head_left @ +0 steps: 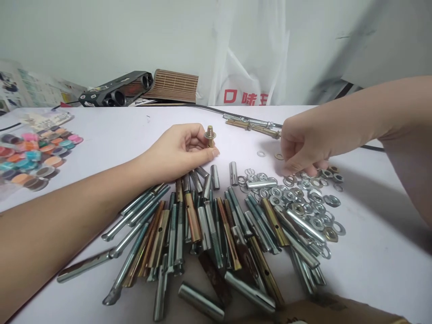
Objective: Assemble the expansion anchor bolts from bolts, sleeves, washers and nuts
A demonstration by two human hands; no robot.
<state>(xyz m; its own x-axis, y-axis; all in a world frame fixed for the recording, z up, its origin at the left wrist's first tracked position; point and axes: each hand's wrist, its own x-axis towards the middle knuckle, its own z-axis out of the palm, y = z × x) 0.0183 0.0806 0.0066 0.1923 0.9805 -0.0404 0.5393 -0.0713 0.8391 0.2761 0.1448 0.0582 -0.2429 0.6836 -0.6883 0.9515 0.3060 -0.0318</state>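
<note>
My left hand [191, 146] is closed around a gold-coloured expansion bolt [209, 130], held upright between thumb and fingers. A flat washer [209, 135] sits around its threaded top; the lower part is hidden by my fingers. At the right, my right hand [305, 141] reaches down with curled fingers to the loose nuts and washers [288, 195]. Its thumb and fingertips are drawn together at the pile's far edge, and what they pinch, if anything, is hidden. Many silver and gold bolts and sleeves [189, 220] are heaped in front of my hands.
Several assembled expansion bolts [251, 123] lie farther back beside a black cable [209, 108]. At left is a clear bag of coloured discs [37, 155]. A black speaker-like box [116, 90], a bamboo mat [173, 85] and a white plastic bag [249, 58] are behind the table.
</note>
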